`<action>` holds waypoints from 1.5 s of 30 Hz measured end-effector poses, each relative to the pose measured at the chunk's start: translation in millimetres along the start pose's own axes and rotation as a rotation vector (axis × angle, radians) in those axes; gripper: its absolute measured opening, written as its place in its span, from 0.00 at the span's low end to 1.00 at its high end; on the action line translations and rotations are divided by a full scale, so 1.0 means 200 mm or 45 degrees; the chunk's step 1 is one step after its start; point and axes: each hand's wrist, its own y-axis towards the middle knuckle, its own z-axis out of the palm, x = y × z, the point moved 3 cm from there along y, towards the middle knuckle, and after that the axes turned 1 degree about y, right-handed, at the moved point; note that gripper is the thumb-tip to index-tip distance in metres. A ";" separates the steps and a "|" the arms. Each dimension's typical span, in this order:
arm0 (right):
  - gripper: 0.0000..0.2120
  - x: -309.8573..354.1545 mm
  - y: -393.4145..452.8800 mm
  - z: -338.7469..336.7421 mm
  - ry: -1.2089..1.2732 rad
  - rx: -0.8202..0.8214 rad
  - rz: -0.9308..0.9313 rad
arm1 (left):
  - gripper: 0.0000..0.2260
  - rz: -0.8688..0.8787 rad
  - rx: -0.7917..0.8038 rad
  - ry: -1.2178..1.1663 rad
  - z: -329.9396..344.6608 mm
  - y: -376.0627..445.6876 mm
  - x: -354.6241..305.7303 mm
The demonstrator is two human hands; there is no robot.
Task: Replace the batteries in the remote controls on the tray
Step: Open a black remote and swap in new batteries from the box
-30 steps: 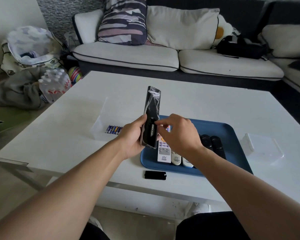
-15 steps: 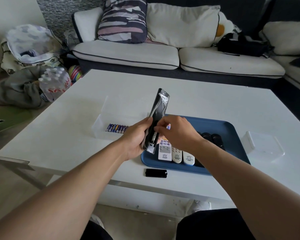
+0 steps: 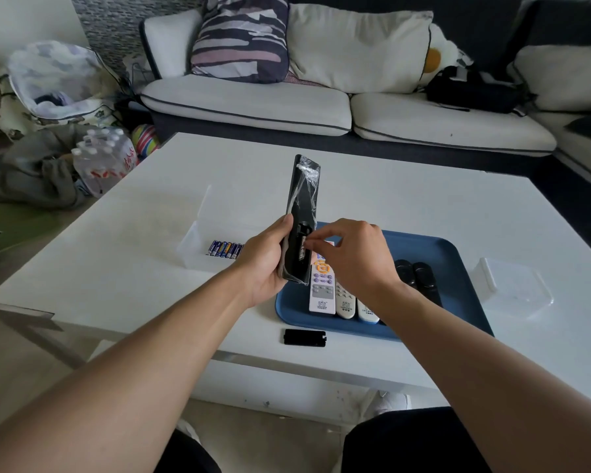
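While the left hand (image 3: pixel 265 264) grips the lower end of a black remote control (image 3: pixel 302 220) above the blue tray (image 3: pixel 458 264), its long axis stands nearly upright, tilted slightly away, open back toward the right hand (image 3: pixel 350 257). That nearer hand's fingertips pinch at the battery bay; whether they hold a cell cannot be told. The black battery cover (image 3: pixel 304 337) lies on the bench (image 3: pixel 406 199) before the tray; spare batteries (image 3: pixel 225 249) sit left, partly hidden by the wrist.
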 end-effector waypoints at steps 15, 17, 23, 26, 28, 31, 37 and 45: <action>0.04 0.04 -0.01 0.01 -0.139 0.006 -0.084 | 0.19 0.016 -0.023 -0.084 -0.01 -0.02 0.00; 0.04 0.05 0.00 0.01 -0.200 0.035 -0.118 | 0.19 0.000 -0.012 -0.080 0.00 -0.02 0.00; 0.05 0.05 0.03 0.04 -0.266 0.174 -0.069 | 0.16 0.034 0.066 0.045 0.00 -0.02 0.03; 0.07 0.04 0.02 0.07 -0.258 0.380 0.011 | 0.12 0.060 0.075 0.197 -0.01 -0.03 0.04; 0.11 0.03 -0.02 0.10 -0.270 0.442 0.040 | 0.11 0.067 0.076 0.246 -0.02 -0.03 0.04; 0.08 0.03 -0.04 0.08 -0.123 0.257 0.124 | 0.12 0.075 0.069 0.242 0.00 -0.03 0.03; 0.02 0.03 -0.04 0.01 0.031 0.008 0.137 | 0.20 0.074 -0.006 0.139 0.03 -0.03 0.02; 0.08 0.11 -0.05 0.04 -0.198 0.003 -0.122 | 0.20 0.072 -0.081 -0.072 -0.01 -0.01 -0.02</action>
